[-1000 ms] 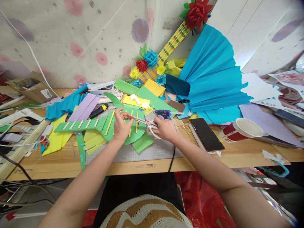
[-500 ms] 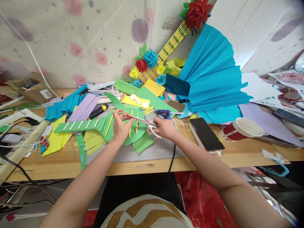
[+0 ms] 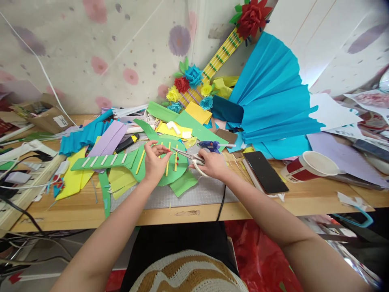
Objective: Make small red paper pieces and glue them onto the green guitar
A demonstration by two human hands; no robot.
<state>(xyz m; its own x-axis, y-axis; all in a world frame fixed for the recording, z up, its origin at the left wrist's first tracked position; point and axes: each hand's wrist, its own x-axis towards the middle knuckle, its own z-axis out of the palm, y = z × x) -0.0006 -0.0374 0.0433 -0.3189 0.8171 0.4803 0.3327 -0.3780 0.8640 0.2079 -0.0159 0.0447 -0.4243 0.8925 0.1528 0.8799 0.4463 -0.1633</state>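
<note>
Over a green paper guitar (image 3: 179, 174), my left hand (image 3: 155, 162) pinches a tiny red piece (image 3: 169, 151) between thumb and finger. What kind of piece it is, I cannot make out. In my right hand (image 3: 210, 163) are scissors (image 3: 185, 153) with white handles, their blades pointing left toward the red piece. The guitar lies flat, its neck to the left with white strips and its body with yellow strips. Small red bits (image 3: 176, 158) sit on the rightmost yellow strip. Behind my right hand lies a blue glue gun (image 3: 209, 144).
A black phone (image 3: 265, 172) and a paper cup (image 3: 310, 165) stand to the right. A yellow-handled cutter (image 3: 127, 142) lies behind the guitar neck. At the back are a yellow flowered guitar (image 3: 220, 54) and a blue pleated paper fan (image 3: 270, 89). Cables and a power strip (image 3: 42, 178) edge the left.
The scissors' blades have drawn back slightly to the right, away from the red piece, and their handles look wider apart. My left hand keeps its pinch.
</note>
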